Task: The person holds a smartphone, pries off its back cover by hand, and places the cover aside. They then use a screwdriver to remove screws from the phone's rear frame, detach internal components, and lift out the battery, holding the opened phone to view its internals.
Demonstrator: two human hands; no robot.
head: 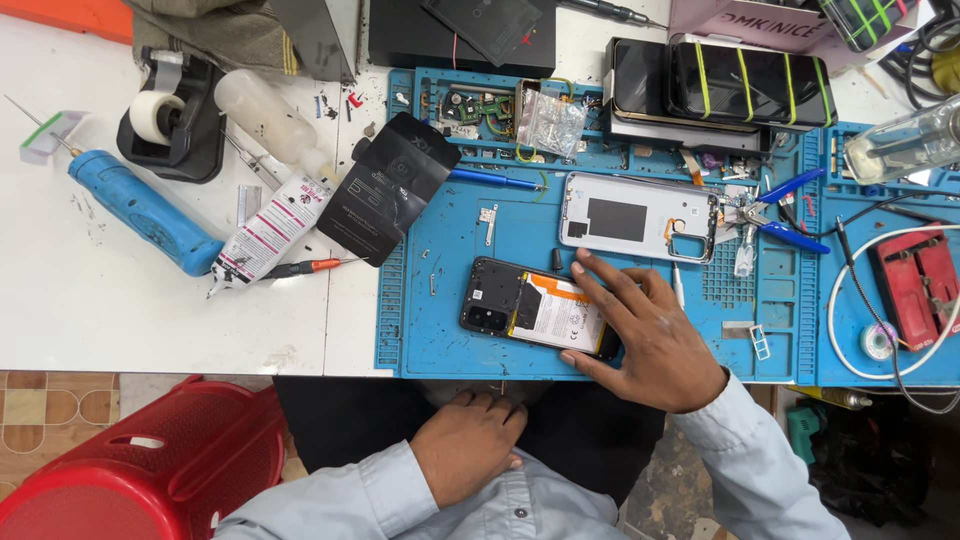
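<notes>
The opened phone lies back-up on the blue repair mat, near the front edge of the surface, with its camera block to my left and the white-and-orange battery exposed in the middle. My right hand is spread wide over its right end, fingers splayed, fingertips touching the battery and the frame; it presses rather than grips. My left hand rests loosely curled in my lap below the surface edge, holding nothing.

To do this well I judge I should keep the pressure flat and even through the pads of my fingers, so the battery is not bent or creased, and keep the phone from sliding on the mat.

Just behind my fingers lies the white back cover, inner side up, with a dark patch and a camera cut-out. Right of it are blue-handled pliers, and farther right a red fixture ringed by a white cable. At the back of the mat is a stack of phones bound with green rubber bands. To the left, off the mat, lie a black folded card, a glue tube, a blue handheld tool and a tape dispenser. A red plastic stool is on the floor beside my left arm.
</notes>
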